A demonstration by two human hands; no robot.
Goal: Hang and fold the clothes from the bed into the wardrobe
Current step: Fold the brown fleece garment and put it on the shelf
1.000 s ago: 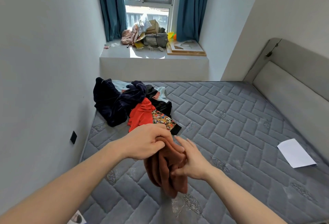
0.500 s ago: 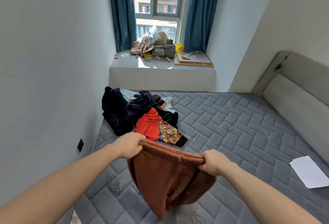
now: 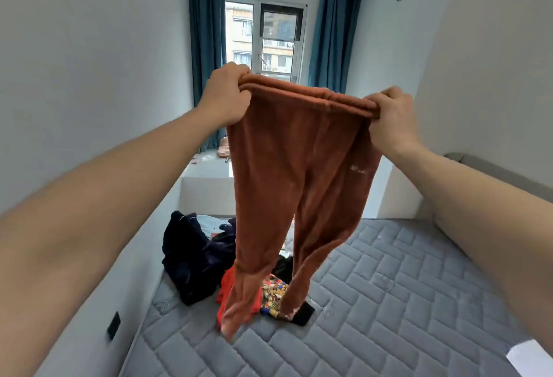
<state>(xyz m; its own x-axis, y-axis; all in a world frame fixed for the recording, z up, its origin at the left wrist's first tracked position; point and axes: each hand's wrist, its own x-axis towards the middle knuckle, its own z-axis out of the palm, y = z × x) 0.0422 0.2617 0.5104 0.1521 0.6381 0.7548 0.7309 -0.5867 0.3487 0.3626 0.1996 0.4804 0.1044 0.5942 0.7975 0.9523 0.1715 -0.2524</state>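
The left hand and right hand each clench one end of the waistband of the rust-brown trousers, stretched taut between them, legs dangling clear of the bed. The fingertips are hidden inside the fabric folds. Below the grip, the clothes pile lies partly screened behind the hanging legs. Beyond the grip, the trousers cover most of the window ledge; above stand the window and blue curtains. The white paper is cut off at the lower right.
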